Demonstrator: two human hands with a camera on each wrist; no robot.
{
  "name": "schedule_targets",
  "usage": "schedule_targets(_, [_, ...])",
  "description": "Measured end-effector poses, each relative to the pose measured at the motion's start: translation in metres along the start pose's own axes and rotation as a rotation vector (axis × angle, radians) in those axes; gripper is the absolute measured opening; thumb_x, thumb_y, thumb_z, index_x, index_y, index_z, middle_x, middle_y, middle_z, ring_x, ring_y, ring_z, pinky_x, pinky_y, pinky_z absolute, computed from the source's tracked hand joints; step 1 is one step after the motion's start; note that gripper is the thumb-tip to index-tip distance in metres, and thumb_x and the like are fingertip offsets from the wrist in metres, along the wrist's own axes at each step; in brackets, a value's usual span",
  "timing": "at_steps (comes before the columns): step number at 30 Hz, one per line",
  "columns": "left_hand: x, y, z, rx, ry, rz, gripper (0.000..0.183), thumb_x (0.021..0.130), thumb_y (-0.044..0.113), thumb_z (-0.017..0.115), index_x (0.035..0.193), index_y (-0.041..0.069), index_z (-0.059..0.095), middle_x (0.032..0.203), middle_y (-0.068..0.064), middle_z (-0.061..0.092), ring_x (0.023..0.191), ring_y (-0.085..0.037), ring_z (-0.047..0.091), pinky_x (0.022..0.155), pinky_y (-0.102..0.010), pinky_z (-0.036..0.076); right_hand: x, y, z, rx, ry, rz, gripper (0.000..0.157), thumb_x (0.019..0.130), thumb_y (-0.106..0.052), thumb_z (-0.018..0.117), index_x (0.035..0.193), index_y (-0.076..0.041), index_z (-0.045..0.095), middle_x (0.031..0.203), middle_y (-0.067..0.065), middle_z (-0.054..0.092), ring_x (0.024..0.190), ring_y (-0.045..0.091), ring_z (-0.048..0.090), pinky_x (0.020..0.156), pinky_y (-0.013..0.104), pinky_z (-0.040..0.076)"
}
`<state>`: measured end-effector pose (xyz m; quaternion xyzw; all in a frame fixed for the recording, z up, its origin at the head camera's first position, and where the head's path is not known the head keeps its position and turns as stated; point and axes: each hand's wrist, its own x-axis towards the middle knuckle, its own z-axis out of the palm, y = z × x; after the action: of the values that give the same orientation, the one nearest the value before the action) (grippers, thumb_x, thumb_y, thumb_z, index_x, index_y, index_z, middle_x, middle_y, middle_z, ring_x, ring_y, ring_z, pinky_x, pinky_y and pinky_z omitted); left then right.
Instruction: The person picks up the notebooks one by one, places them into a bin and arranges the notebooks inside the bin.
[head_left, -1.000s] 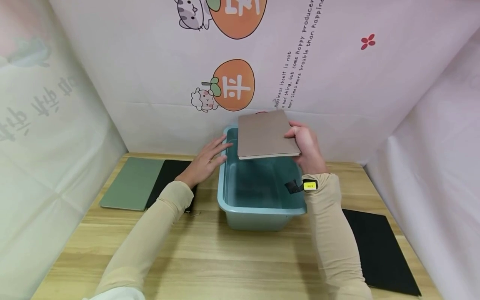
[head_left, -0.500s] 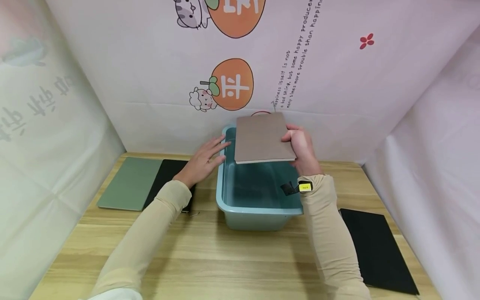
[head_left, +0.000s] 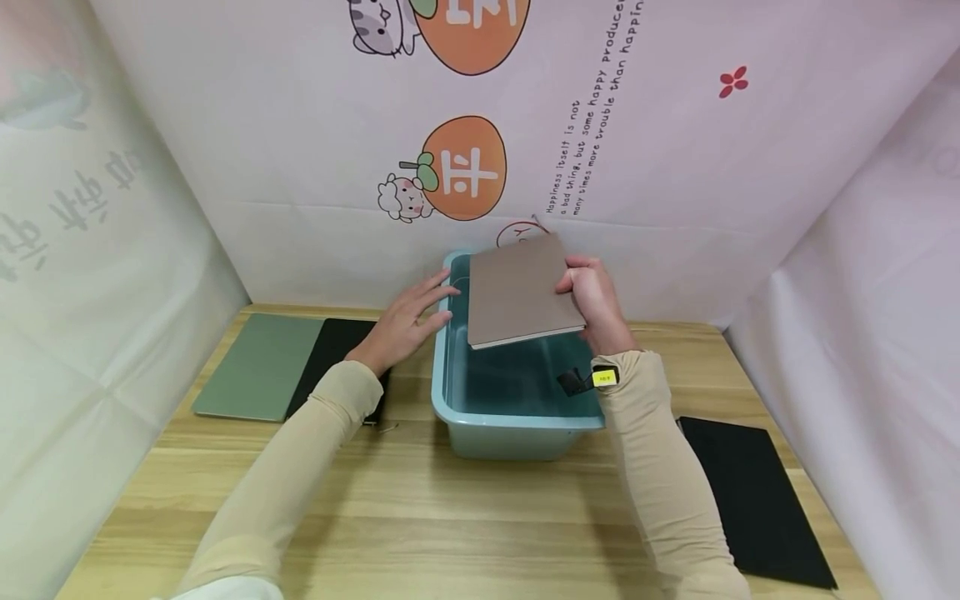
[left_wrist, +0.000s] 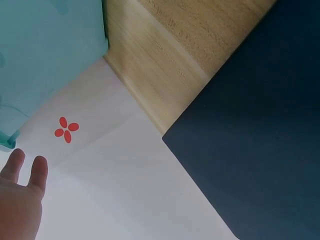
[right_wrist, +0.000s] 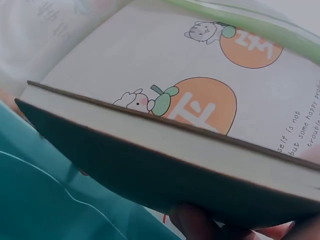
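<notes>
A brown notebook (head_left: 521, 292) is held over the blue-green plastic tub (head_left: 517, 422) by my right hand (head_left: 596, 304), which pinches its right edge with the thumb on the cover. In the right wrist view the page edges of the notebook (right_wrist: 150, 145) face the camera, and fingertips (right_wrist: 192, 220) show under its lower cover. My left hand (head_left: 408, 323) lies at the tub's left rim with its fingers spread and fairly straight. In the left wrist view only part of the left hand (left_wrist: 22, 195) shows, near the tub wall (left_wrist: 50, 45).
Left of the tub, a green notebook (head_left: 258, 367) and a black notebook (head_left: 322, 358) lie side by side on the wooden table (head_left: 450, 533). Another black notebook (head_left: 757, 500) lies at the right. A printed white sheet (head_left: 315, 142) stands behind the tub.
The brown notebook has come down a little toward the tub and its near left corner has tilted lower. My right hand moved slightly down and left; the left hand stays at the rim.
</notes>
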<state>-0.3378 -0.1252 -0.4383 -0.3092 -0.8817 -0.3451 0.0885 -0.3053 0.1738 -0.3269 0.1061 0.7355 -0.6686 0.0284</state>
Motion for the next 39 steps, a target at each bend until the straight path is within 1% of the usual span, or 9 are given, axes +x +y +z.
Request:
schedule_targets(6, [-0.001, 0.003, 0.000, -0.005, -0.006, -0.010, 0.050, 0.105, 0.057, 0.040, 0.148, 0.033, 0.050, 0.171, 0.017, 0.016, 0.160, -0.021, 0.019, 0.125, -0.059, 0.023, 0.001, 0.004, 0.000, -0.040, -0.006, -0.006, 0.070, 0.083, 0.000, 0.043, 0.151, -0.010, 0.032, 0.152, 0.017, 0.041, 0.130, 0.037, 0.053, 0.106, 0.056, 0.050])
schedule_targets(9, [-0.001, 0.003, 0.000, -0.009, -0.007, -0.017, 0.050, 0.105, 0.057, 0.039, 0.148, 0.033, 0.050, 0.171, 0.019, 0.015, 0.160, -0.018, 0.018, 0.125, -0.058, 0.023, 0.001, 0.005, 0.000, -0.080, -0.012, 0.002, 0.071, 0.083, -0.002, 0.044, 0.152, -0.011, 0.033, 0.153, 0.018, 0.042, 0.130, 0.039, 0.054, 0.099, 0.054, 0.054])
schedule_targets(14, [-0.001, 0.001, 0.001, -0.014, -0.005, -0.007, 0.050, 0.106, 0.055, 0.039, 0.149, 0.031, 0.050, 0.172, 0.013, 0.017, 0.160, -0.020, 0.018, 0.125, -0.060, 0.023, 0.002, 0.007, 0.002, -0.151, -0.003, 0.022, 0.072, 0.082, -0.005, 0.046, 0.152, -0.016, 0.035, 0.154, 0.018, 0.044, 0.128, 0.040, 0.056, 0.082, 0.050, 0.056])
schedule_targets(18, [-0.001, 0.000, 0.002, -0.015, -0.004, -0.007, 0.048, 0.107, 0.055, 0.038, 0.149, 0.034, 0.049, 0.172, 0.015, 0.016, 0.160, -0.021, 0.019, 0.125, -0.059, 0.023, 0.003, 0.010, 0.005, -0.120, -0.022, 0.016, 0.071, 0.082, -0.002, 0.045, 0.151, -0.012, 0.033, 0.154, 0.021, 0.041, 0.131, 0.041, 0.053, 0.092, 0.055, 0.056])
schedule_targets(23, [-0.001, 0.000, 0.001, -0.011, -0.005, -0.007, 0.048, 0.106, 0.056, 0.038, 0.149, 0.036, 0.048, 0.172, 0.017, 0.014, 0.160, -0.020, 0.019, 0.126, -0.059, 0.022, 0.006, 0.013, 0.010, -0.147, -0.045, 0.030, 0.074, 0.081, 0.000, 0.045, 0.153, -0.012, 0.031, 0.155, 0.021, 0.039, 0.134, 0.041, 0.049, 0.101, 0.062, 0.050])
schedule_targets(32, [0.000, 0.003, 0.000, -0.005, -0.011, -0.007, 0.050, 0.107, 0.056, 0.036, 0.151, 0.034, 0.046, 0.172, 0.014, 0.015, 0.160, -0.016, 0.018, 0.126, -0.057, 0.023, 0.005, 0.018, 0.013, -0.213, -0.091, 0.014, 0.081, 0.084, -0.002, 0.046, 0.161, -0.017, 0.027, 0.160, 0.021, 0.036, 0.139, 0.041, 0.045, 0.112, 0.062, 0.044])
schedule_targets(35, [0.000, 0.002, 0.001, -0.008, -0.014, -0.007, 0.052, 0.107, 0.056, 0.036, 0.152, 0.031, 0.047, 0.172, 0.016, 0.014, 0.160, -0.016, 0.017, 0.126, -0.056, 0.023, 0.006, 0.020, 0.013, -0.206, -0.130, 0.016, 0.082, 0.084, 0.001, 0.047, 0.162, -0.013, 0.025, 0.160, 0.021, 0.034, 0.132, 0.038, 0.046, 0.113, 0.054, 0.044])
schedule_targets(37, [0.000, 0.002, 0.001, -0.010, -0.016, -0.011, 0.053, 0.107, 0.056, 0.036, 0.152, 0.031, 0.046, 0.172, 0.017, 0.015, 0.160, -0.015, 0.018, 0.127, -0.056, 0.023, 0.006, 0.021, 0.015, -0.209, -0.158, 0.028, 0.083, 0.084, 0.002, 0.047, 0.162, -0.012, 0.023, 0.156, 0.020, 0.037, 0.121, 0.033, 0.049, 0.106, 0.047, 0.049])
schedule_targets(39, [-0.001, 0.003, 0.000, -0.011, -0.021, -0.015, 0.052, 0.107, 0.056, 0.036, 0.153, 0.033, 0.045, 0.172, 0.016, 0.014, 0.160, -0.015, 0.018, 0.126, -0.056, 0.023, 0.007, 0.022, 0.016, -0.219, -0.186, 0.042, 0.083, 0.085, 0.003, 0.047, 0.162, -0.011, 0.021, 0.138, 0.019, 0.046, 0.101, 0.027, 0.050, 0.092, 0.038, 0.050])
